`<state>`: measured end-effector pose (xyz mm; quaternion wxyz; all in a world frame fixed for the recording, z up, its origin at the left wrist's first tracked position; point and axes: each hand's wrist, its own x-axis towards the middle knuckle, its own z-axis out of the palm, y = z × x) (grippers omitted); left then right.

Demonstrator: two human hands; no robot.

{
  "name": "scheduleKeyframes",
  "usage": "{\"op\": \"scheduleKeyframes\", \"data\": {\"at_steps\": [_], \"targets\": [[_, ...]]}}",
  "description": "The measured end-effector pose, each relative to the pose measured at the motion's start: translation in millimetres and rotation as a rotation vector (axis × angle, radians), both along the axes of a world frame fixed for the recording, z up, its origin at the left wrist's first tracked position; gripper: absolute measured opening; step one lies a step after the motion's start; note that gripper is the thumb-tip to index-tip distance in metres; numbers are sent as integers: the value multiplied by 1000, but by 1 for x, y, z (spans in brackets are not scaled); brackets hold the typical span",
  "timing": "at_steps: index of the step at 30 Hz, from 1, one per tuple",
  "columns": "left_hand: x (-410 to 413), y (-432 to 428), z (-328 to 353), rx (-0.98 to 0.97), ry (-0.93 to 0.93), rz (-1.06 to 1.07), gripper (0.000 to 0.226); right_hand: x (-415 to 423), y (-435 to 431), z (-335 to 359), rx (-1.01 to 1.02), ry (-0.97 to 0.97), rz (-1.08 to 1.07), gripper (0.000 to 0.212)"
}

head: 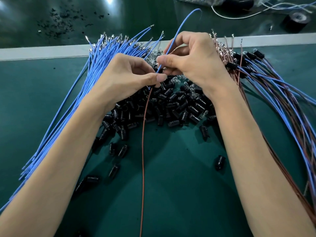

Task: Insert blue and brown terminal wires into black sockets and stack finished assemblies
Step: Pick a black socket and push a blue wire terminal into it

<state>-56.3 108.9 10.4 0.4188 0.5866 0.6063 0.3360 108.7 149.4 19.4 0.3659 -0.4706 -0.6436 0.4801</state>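
We find a green table mat (pixel 171 194) beneath both forearms. A bundle of loose blue wires (pixel 77 103) lies outboard of the left hand (pixel 123 79). Its long axis runs from near the left elbow away past the knuckles, with the metal terminals at the far end.

Outboard of the right hand (pixel 193 60) lies the stack of finished assemblies (pixel 273 93). Their black sockets are at the far end, and paired blue and brown leads trail back alongside the right forearm. A heap of loose black sockets (pixel 179 105) sits directly under and between the wrists.

The left thumb and fingers are pinched together on the top end of one brown wire (pixel 143 151), which hangs straight toward the person. We cannot tell whether a socket sits in that pinch. The right thumb and forefinger clamp one blue wire (pixel 181 26), which rises from the left fingertips, up and away. A black roll (pixel 296 20) lies far beyond the right hand, its face too blurred to read.
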Motion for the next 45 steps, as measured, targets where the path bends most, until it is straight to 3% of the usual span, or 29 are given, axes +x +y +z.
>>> {"op": "scheduleKeyframes", "data": {"at_steps": [6,13,19,25,32,36,41,45], "targets": [[1,0,-3,-20,-3,-15,19,1,-1,1,-50,-73,22,14],[1,0,-1,-1,26,-38,30,2,0,7,-79,86,-116,17],[4,-1,-1,45,-35,-17,15,-11,-5,4,67,-166,-74,12],[3,-1,3,55,-13,-17,19,-10,-8,14,73,170,-208,8],[6,0,4,104,-49,23,11,-15,-11,15,93,-49,-80,8],[6,-1,6,90,-33,6,19,-14,-11,18,115,100,-180,9],[8,-1,6,94,-48,13,20,-12,-9,14,53,-30,-69,13],[10,-3,7,77,-47,5,15,-14,-9,17,77,154,-135,18]]}}
